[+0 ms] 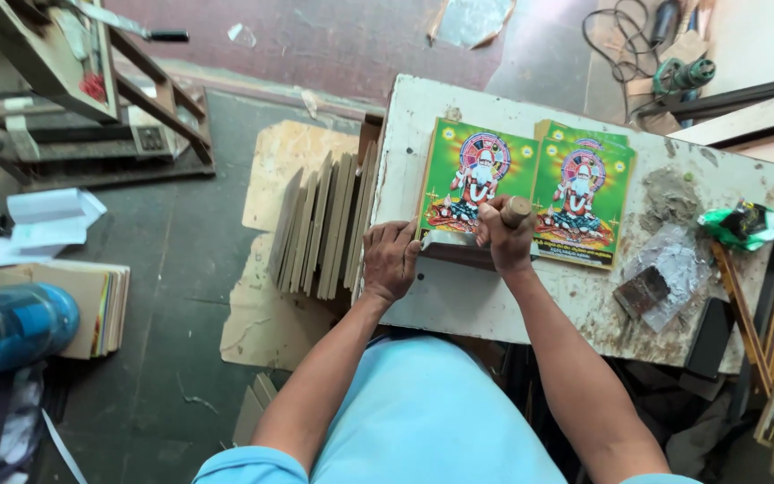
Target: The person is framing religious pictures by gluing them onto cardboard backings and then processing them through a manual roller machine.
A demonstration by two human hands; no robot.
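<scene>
My right hand is closed around a round wooden handle. My left hand presses flat on the glossy green picture print, lying on the rough white worktable beside a second print.

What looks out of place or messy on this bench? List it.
A grey clump of dried paste and scuffs stain the tabletop by the right print. A crumpled plastic bag lies there. Boards lean askew off the table's left edge.
</scene>
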